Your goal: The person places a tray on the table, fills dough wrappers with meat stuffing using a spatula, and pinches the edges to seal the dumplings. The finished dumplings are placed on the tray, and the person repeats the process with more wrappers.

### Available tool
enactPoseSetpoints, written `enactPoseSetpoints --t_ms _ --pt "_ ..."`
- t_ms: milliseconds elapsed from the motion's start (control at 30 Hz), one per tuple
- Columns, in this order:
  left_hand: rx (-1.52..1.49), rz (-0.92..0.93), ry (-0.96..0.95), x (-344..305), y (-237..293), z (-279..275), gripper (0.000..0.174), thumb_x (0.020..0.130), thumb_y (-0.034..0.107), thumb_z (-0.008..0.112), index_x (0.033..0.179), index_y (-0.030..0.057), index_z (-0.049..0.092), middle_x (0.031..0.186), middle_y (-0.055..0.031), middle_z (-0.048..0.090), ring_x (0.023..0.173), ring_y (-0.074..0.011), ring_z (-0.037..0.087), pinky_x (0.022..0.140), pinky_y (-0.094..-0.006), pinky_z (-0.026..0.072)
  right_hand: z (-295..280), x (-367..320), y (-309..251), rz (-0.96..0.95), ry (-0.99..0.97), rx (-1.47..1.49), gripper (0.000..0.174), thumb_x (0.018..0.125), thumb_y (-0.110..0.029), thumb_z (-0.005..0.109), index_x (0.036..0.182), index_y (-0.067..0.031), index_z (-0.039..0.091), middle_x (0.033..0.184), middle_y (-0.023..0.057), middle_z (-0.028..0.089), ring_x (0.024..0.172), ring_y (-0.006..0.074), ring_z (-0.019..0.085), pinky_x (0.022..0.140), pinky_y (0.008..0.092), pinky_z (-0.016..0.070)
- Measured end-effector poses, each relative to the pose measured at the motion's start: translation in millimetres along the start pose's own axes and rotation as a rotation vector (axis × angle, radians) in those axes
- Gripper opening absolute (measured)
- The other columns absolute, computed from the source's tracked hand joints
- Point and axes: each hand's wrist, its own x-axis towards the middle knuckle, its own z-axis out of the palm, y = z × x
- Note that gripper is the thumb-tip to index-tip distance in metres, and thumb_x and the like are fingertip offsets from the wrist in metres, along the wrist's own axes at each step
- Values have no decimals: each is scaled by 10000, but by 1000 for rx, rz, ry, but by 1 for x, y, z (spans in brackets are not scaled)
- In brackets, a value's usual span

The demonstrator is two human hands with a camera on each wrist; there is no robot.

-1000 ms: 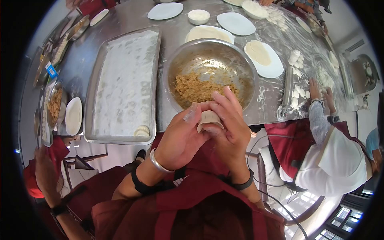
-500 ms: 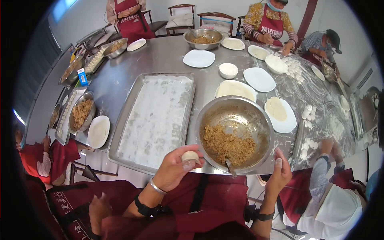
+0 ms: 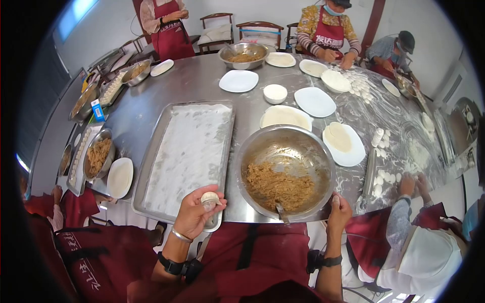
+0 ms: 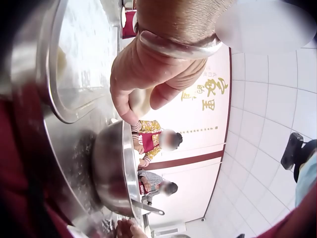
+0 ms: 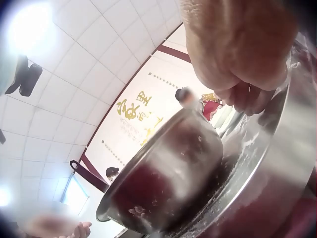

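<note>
My left hand [image 3: 193, 216] pinches a pale folded dumpling [image 3: 209, 197] between thumb and fingers, over the front right corner of a metal tray [image 3: 137, 194]. The same dumpling [image 4: 141, 101] shows between the fingertips in the left wrist view. White floury paper [image 3: 187, 151] lines the tray; its near right corner is hidden behind the hand. A steel bowl [image 3: 244, 188] of brown filling [image 3: 278, 184] stands right of the tray, a metal utensil's handle [image 3: 283, 214] leaning over its front rim. By the bowl's right side, my right hand [image 3: 339, 212] has loosely bent fingers and holds nothing.
Behind the bowl are plates of round wrappers [image 3: 286, 115], an empty white plate [image 3: 315, 102] and a small white bowl [image 3: 275, 94]. Right lies a rolling pin [image 3: 371, 174] beside dough pieces [image 3: 386, 179]. Another person's hands [image 3: 414, 184] work there. More filling [image 3: 98, 156] stands left.
The view has tipped up from the close hands. My hands have parted: the left carries the dumpling left to the tray's corner, the right has moved to the bowl's right side.
</note>
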Motion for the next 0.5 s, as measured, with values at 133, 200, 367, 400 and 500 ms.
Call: enactPoseSetpoints --t_ms 133,200,367,400,500 --pt "2 9 28 3 3 -3 399 895 -56 576 1287 -77 505 1141 -196 632 1027 -286 665 943 -399 559 -5 13 -14 13 26 44 253 944 -96 569 1111 52 688 1058 125 711 979 181 654 902 299 494" --pt "-4 13 25 7 2 -5 389 901 -60 561 1285 -79 500 1138 -195 629 1029 -291 662 943 -407 559 -6 21 -28 -12 42 107 255 949 -100 564 1110 56 687 1053 123 711 975 179 654 892 297 497" --pt "-58 44 62 9 2 -12 404 887 -55 585 1279 -84 494 1131 -210 625 1031 -309 659 950 -426 556 -6 50 -47 -135 17 111 268 963 -114 553 1129 58 674 1070 131 702 985 190 657 890 305 507" --pt "-82 47 56 9 1 -13 415 885 -60 586 1287 -85 484 1133 -212 622 1035 -312 657 951 -416 556 -4 55 -59 -172 -7 117 271 965 -116 550 1136 57 670 1076 134 700 991 195 658 895 310 508" --pt "-92 42 56 5 0 -18 411 891 -72 564 1292 -88 476 1132 -209 621 1043 -311 654 955 -409 555 9 64 -93 -214 -81 172 281 975 -127 539 1155 52 661 1104 145 691 1016 212 658 914 327 512"
